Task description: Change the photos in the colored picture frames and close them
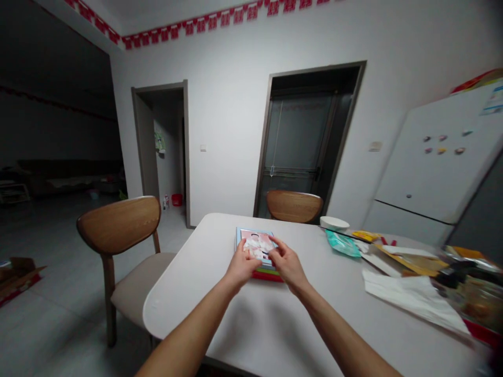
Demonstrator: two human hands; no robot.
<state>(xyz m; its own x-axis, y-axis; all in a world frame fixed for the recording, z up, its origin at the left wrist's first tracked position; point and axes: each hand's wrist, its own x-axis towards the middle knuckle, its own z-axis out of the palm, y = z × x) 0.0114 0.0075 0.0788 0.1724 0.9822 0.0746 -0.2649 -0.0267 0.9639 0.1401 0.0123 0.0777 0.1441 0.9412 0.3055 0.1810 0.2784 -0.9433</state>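
Observation:
A small stack of books [257, 246] lies on the white table [220, 309], the top one with a blue border and a pale picture cover, a red one showing beneath. My left hand [241, 265] rests on the near left part of the top cover, fingers curled against it. My right hand [286, 262] sits at the near right corner, fingers bent and pinching at the book's edge. Both forearms reach in from the bottom of the view.
Wooden chairs stand at the table's left [121, 225] and far side [294, 205]. A white bowl [334, 223], a teal packet [342, 244], papers [412, 296] and clutter fill the table's right side. A white fridge [440, 162] stands at right; two doorways behind.

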